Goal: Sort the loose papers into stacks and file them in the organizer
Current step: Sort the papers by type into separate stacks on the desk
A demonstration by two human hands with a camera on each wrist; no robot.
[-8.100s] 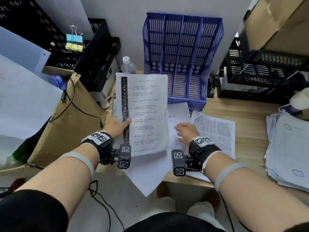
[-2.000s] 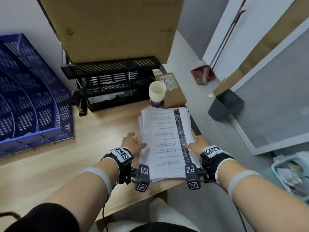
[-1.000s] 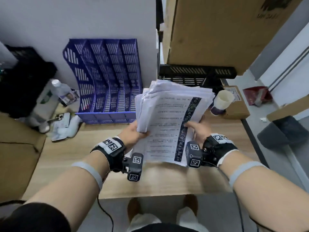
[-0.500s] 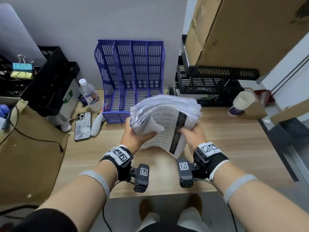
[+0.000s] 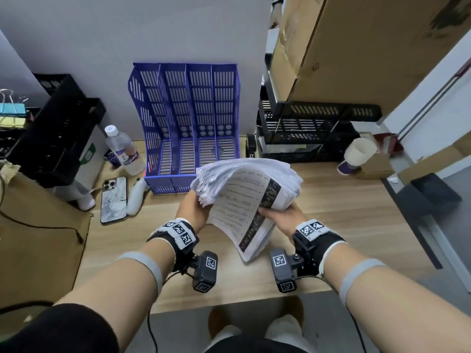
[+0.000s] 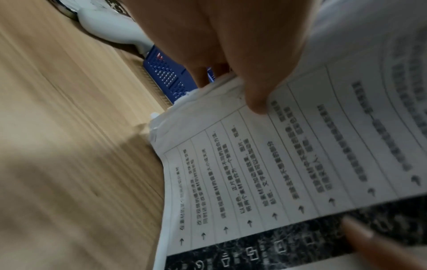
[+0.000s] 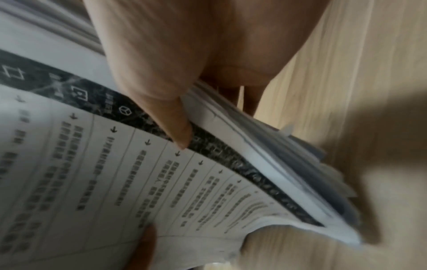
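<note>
Both hands hold one thick stack of papers [image 5: 244, 197] above the wooden desk [image 5: 339, 212], just in front of the blue organizer [image 5: 188, 118] that stands against the wall. The left hand [image 5: 192, 211] grips the stack's left edge, its thumb pressed on the top printed sheet and its fingers [image 6: 201, 73] curled underneath. The right hand [image 5: 283, 217] pinches the right edge, thumb on the sheet's dark printed strip. The stack bows upward in the middle, its near corner hanging toward the desk. A phone [image 5: 114, 200] and a water bottle [image 5: 123, 151] sit left of the organizer; a paper cup [image 5: 356, 155] stands at the right.
</note>
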